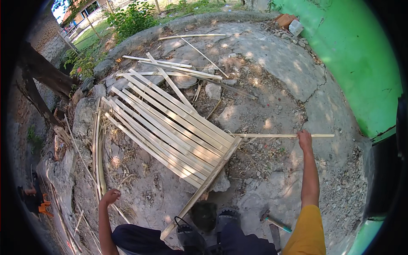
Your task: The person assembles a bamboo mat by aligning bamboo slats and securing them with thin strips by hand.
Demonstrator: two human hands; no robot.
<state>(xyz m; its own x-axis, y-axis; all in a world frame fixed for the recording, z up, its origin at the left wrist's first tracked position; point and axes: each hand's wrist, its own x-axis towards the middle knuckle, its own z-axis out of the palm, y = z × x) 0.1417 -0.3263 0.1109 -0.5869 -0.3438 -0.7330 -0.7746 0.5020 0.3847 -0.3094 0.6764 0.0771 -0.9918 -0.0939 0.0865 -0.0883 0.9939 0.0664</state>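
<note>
My right hand [304,140] is closed around a long pale bamboo slat [272,135], which lies roughly level to the right. The slat's left end meets the top of a cross rail [202,190]. From that rail a row of parallel bamboo slats [170,131] fans to the upper left, with narrow gaps between them. My left hand [111,196] hovers at the lower left, fingers loosely curled and nothing visible in them. Beside it stands a bundle of long bamboo strips [99,157]. The rail's lower end reaches my feet.
A hammer [274,221] with a teal handle lies right of my feet, next to a dark flat blade [275,236]. Loose strips [170,68] are scattered beyond the slats. A green wall [361,55] bounds the right, a tree trunk [44,70] the left. Stones and rubble dot the ground.
</note>
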